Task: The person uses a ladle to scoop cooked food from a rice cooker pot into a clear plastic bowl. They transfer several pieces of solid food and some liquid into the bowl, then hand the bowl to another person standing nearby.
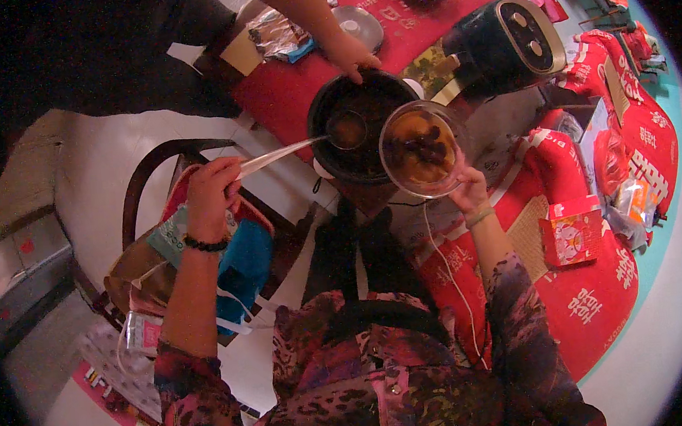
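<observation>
My left hand (216,182) grips the pale handle of a ladle (282,155). The ladle's round bowl (349,130) is inside a dark electric cooking pot (316,109) with white side handles, and brownish liquid shows in it. In my right hand (467,185) is a clear bowl (460,125), held by its side over the pot's right edge. Amber liquid with dark pieces (421,140) fills much of this bowl. Another person's hand (355,57) touches the pot's far rim. The pot's contents are too dark to make out.
The pot stands at the corner of a red-covered table (279,111). A glass lid (359,27), foil packaging (280,32) and a black air fryer (500,45) are on it. A chair (132,190) holding bags is at left; a white cord (446,259) hangs down at right.
</observation>
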The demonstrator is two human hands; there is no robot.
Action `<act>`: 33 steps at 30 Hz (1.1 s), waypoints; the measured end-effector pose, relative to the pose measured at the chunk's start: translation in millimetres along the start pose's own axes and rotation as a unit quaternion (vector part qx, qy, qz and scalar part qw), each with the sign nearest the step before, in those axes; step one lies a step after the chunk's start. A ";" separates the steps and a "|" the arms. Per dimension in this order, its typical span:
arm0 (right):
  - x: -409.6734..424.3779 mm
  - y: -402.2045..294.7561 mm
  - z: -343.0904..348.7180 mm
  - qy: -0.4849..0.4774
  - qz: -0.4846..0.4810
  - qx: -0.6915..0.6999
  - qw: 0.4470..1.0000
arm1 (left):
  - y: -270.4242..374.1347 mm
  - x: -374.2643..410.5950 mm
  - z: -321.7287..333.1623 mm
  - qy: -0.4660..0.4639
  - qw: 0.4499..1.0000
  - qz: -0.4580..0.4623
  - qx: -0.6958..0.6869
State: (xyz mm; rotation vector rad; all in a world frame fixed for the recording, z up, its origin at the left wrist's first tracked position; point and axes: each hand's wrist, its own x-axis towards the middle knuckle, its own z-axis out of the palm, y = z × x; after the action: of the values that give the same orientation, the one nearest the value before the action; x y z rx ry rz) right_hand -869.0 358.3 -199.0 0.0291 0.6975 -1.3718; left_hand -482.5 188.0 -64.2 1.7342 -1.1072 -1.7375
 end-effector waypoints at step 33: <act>2.0 14.3 -4.9 0.040 0.009 -0.009 0.999 | -39.8 -78.5 43.2 0.101 0.799 0.478 0.350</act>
State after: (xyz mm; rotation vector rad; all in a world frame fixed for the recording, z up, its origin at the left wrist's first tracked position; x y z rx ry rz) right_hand -858.3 361.7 -209.2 0.0752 0.7743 -1.3522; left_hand -506.5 282.2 -52.1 1.1997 -2.1722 -0.5120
